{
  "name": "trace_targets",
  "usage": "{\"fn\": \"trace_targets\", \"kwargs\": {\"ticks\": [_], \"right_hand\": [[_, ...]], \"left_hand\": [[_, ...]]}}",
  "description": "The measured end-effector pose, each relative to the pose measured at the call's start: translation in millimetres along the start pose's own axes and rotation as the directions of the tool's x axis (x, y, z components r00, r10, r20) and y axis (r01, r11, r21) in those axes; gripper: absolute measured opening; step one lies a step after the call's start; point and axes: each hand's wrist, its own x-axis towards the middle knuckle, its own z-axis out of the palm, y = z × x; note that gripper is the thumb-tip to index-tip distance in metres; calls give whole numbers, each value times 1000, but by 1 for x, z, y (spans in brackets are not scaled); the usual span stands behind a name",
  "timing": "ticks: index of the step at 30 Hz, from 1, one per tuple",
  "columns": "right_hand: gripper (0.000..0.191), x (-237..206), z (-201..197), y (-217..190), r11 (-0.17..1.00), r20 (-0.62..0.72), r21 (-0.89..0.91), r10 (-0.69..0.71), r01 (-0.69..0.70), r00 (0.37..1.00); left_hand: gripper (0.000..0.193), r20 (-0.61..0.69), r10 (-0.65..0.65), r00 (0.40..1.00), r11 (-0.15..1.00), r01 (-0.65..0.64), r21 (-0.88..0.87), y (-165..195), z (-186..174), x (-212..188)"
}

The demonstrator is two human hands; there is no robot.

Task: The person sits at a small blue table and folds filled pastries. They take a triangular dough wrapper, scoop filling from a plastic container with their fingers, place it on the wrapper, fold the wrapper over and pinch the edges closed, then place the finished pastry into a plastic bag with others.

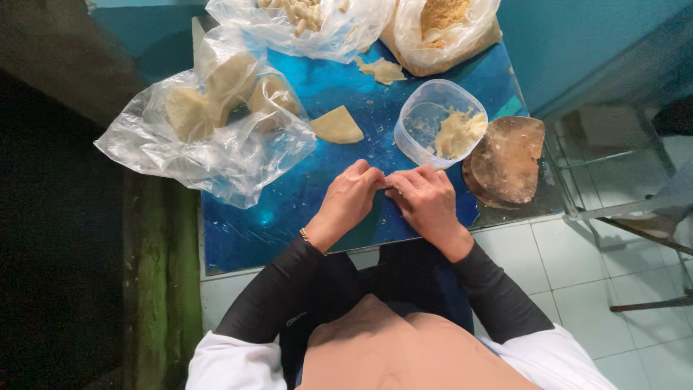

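Pinching something small and dark, the left hand [348,202] and right hand [427,204] are meeting fingertip to fingertip over the blue worktop [289,209]; what it is, I cannot tell. At 1 o'clock a clear tub [422,119] is holding pale dough. At 11 o'clock, many flat pale pieces are waiting in a plastic bag [209,130].

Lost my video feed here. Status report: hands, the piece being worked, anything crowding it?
Left hand and right hand pinched together over the blue table. Piece between fingertips hidden. Clear tub of filling close ahead; nothing blocking.
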Motion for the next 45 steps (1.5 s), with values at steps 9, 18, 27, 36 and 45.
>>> {"fn": "trace_targets", "kwargs": {"ticks": [9, 18, 27, 36, 45], "right_hand": [[25, 8, 3, 7, 995, 12, -91, -28, 29, 1000], [31, 12, 1, 5, 995, 76, -89, -31, 38, 997], [11, 83, -15, 16, 983, 139, -21, -177, 182, 974], [2, 260, 11, 66, 946, -141, -191, -289, 261, 947], [24, 126, 76, 24, 998, 210, 44, -52, 44, 976]], "left_hand": [[8, 18, -50, 999, 998, 49, 33, 0, 4, 5], [10, -30, -67, 997, 998, 67, -7, -1, 8, 1], [15, -191, -362, 913, 899, 287, -330, 0, -4, 7], [17, -266, -295, 918, 955, 279, -97, 14, -17, 4], [9, -208, -116, 971, 904, 190, 382, 4, -2, -3]]}}
